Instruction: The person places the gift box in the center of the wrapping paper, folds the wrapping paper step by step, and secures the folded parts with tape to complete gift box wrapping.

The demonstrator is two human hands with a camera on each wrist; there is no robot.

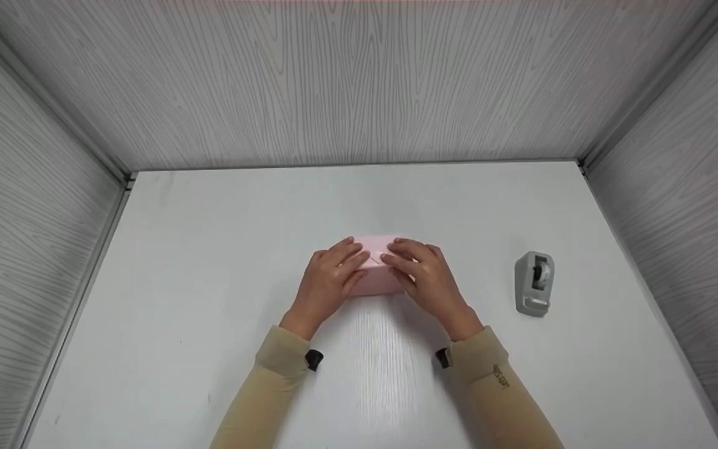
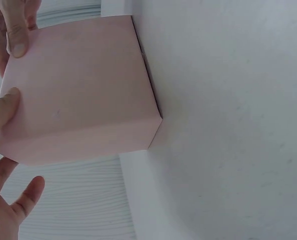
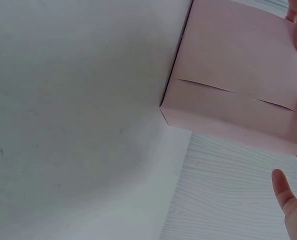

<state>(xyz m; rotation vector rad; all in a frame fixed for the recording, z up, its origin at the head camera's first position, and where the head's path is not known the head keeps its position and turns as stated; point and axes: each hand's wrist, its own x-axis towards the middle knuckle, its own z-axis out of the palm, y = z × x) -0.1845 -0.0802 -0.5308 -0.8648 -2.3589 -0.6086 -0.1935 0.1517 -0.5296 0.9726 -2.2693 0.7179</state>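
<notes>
A pink paper box (image 1: 379, 284) stands on the white table, between my two hands. My left hand (image 1: 325, 279) holds its left end, thumb against the near face and fingers bent over the top. At the other end my right hand (image 1: 432, 279) grips it the same way. A diagonal fold line crosses the top between the fingertips. In the left wrist view the box (image 2: 83, 85) shows a smooth face with a thumb on it. The right wrist view shows two thin slits along an edge of the box (image 3: 228, 60). Its underside is hidden.
A grey tape dispenser (image 1: 534, 284) with a roll in it stands to the right of my right hand. The white table (image 1: 178, 280) is bounded by a back wall (image 1: 346, 87) and side walls with a grey wood-grain pattern.
</notes>
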